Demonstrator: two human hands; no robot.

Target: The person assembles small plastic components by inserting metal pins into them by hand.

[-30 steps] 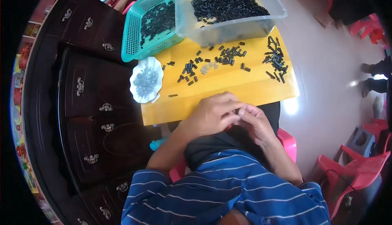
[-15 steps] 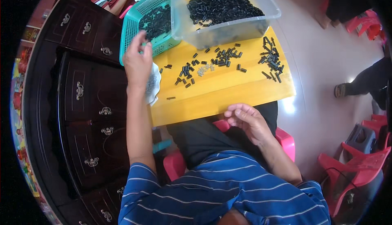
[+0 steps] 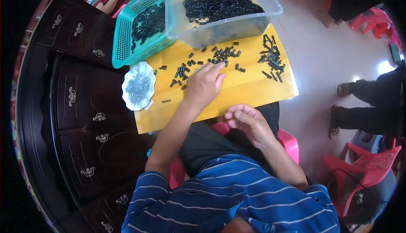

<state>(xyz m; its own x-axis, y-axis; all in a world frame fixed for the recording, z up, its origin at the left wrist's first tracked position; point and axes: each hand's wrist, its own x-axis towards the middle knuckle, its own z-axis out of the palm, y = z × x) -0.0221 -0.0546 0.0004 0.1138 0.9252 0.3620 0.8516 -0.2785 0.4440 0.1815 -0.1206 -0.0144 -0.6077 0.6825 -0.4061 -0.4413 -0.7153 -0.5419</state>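
Observation:
My left hand [image 3: 205, 84] reaches over small black tubular pieces [image 3: 220, 55] scattered mid-table. Its thumb stands apart from the forefinger, and the other fingertips are partly hidden. Small silvery metal pieces [image 3: 198, 69] lie partly covered by this hand. At the table's near edge, above my lap, my right hand [image 3: 249, 123] is curled, thumb against the fingers; whatever it may hold cannot be made out. Longer black pieces [image 3: 272, 57] form a pile at the table's right. A white scalloped dish [image 3: 126, 90] of tiny silvery parts sits at the left edge.
A green perforated basket [image 3: 122, 38] and a clear plastic bin [image 3: 228, 32], both with black pieces, stand along the far side of the yellow table [image 3: 237, 91]. Dark drawers [image 3: 80, 106] flank the left. Red plastic chairs [image 3: 363, 165] and other people's legs [image 3: 368, 85] are at right.
My left hand has moved from beside the green basket rightward and nearer, over the scattered black pieces, uncovering the white dish. My right hand keeps its curled pose. The view has shifted slightly.

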